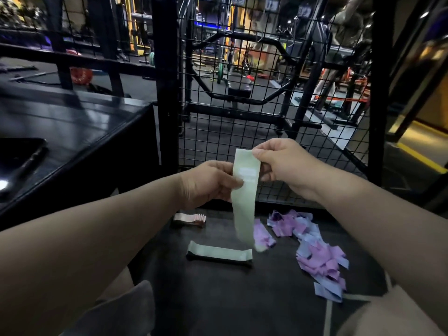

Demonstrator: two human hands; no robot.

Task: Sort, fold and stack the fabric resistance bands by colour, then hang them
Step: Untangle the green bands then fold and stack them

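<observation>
Green band (243, 202) pinched, both hands; purple pile (315, 253) beside

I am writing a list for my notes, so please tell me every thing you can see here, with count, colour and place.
held band: one, pale green, hanging from both hands
folded green stack: one, pale green, middle of dark surface
pink stack: one, pink, surface, farther back, left
loose bands: many, purple and blue, heap on the right
mesh panel: one, black, behind surface
table: one, black, left
left hand: pinches held band
right hand: pinches its top
</observation>
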